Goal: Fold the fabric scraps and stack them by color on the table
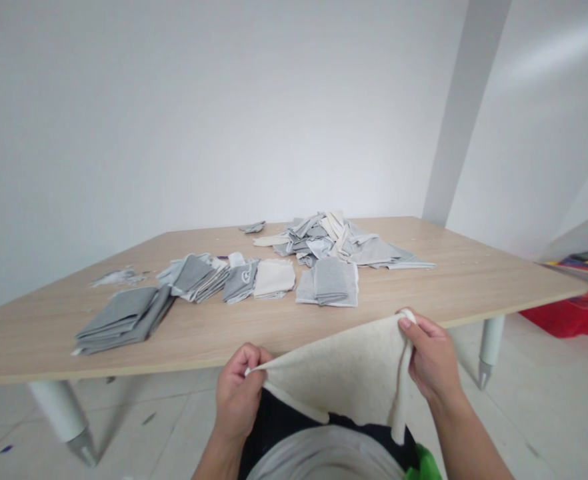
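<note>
Cream fleece cloth (347, 373) hangs stretched between both hands just off the near edge of the desk (474, 280), above the person's lap. Left hand (238, 393) pinches its left corner with closed fingers; right hand (431, 357) grips the upper right corner likewise. On the desk: folded grey stack (121, 319), small folded pieces (274, 277), loose pile (339, 243).

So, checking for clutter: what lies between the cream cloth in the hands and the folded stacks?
In the head view, only bare table lies between the cream cloth and the folded stacks.
</note>
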Available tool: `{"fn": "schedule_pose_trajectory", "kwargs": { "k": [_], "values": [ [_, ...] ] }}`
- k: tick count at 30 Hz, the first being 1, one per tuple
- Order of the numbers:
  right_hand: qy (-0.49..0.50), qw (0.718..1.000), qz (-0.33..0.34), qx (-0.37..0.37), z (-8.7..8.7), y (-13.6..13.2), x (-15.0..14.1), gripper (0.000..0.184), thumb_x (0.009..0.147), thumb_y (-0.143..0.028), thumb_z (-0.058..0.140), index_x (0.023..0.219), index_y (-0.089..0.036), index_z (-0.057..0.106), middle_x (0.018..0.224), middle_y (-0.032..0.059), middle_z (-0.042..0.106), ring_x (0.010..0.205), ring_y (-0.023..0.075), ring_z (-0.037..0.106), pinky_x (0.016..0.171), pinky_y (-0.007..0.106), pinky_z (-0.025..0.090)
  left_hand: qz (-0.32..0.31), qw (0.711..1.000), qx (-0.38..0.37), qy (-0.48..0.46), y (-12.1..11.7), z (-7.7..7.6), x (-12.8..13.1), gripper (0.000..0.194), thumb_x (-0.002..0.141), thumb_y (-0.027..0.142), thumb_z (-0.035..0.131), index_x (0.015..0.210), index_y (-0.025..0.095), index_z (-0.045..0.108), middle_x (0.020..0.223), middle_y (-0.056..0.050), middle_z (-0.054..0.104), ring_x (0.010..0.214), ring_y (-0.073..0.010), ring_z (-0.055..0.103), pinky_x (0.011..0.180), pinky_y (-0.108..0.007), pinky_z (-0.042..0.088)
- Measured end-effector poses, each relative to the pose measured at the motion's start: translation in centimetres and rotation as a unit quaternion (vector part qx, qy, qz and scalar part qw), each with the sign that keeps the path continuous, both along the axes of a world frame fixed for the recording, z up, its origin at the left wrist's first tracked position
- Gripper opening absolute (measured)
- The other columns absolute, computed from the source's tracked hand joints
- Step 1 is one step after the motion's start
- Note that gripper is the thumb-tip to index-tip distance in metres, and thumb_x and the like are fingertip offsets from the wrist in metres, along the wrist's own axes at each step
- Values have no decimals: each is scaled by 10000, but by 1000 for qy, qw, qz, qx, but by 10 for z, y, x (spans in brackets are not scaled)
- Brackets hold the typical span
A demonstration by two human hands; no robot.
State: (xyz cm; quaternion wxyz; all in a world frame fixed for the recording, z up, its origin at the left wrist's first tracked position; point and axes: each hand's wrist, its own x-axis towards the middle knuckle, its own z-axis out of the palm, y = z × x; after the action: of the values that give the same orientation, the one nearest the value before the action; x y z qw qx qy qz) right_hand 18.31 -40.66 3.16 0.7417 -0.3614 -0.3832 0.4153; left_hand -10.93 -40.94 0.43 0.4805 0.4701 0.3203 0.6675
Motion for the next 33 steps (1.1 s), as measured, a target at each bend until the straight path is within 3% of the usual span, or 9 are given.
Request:
{"fn": "schedule_pose_trajectory", "kwargs": {
  "k": [6,14,16,19,22,27,33],
  "values": [
    [-26,999,-32,15,-1,3,1,191,673,-352,769,616,-198,671,618,-7,512,602,142,456,545,260,397,129,986,-15,108,4,-8,-9,119,621,122,614,648,180,514,570,46,487,503,-90,390,466,-193,274],
    [-6,998,-63,21,-1,6,0,194,670,-353,770,625,-196,666,613,-16,516,595,134,461,558,264,390,174,972,-31,155,4,-12,-8,101,580,128,609,674,164,611,549,42,516,494,-97,425,461,-194,298],
    [-5,998,-64,22,-2,6,-2,197,675,-346,769,618,-194,656,609,-23,514,593,126,458,559,257,375,182,975,-34,121,4,-11,-6,74,575,130,601,639,166,593,555,32,540,495,-102,449,453,-196,302],
    [-17,997,-64,27,-5,4,-6,216,675,-345,765,616,-186,632,652,-14,557,620,126,480,571,252,373,181,982,-46,-1,4,-8,-1,67,549,143,591,596,171,553,538,31,554,477,-106,469,439,-198,320],
    [-16,998,-51,18,-7,1,-11,230,680,-339,758,645,-183,592,727,1,600,638,126,505,578,248,388,202,973,-72,-82,5,-3,1,91,518,148,596,593,165,549,494,41,538,441,-99,461,429,-201,337],
    [7,1000,-17,16,-6,-1,-13,278,641,-265,786,731,-203,530,762,-11,602,634,108,518,580,219,407,221,959,-101,-146,6,2,-3,134,509,140,592,627,168,535,519,39,562,455,-112,498,444,-216,378],
    [-28,1000,1,-2,-8,-1,-8,317,687,-266,735,976,-224,613,753,-12,623,627,119,542,585,231,415,204,966,-83,-137,5,8,-6,136,509,158,575,626,168,507,534,29,552,471,-119,490,455,-229,378]
  ]
}}
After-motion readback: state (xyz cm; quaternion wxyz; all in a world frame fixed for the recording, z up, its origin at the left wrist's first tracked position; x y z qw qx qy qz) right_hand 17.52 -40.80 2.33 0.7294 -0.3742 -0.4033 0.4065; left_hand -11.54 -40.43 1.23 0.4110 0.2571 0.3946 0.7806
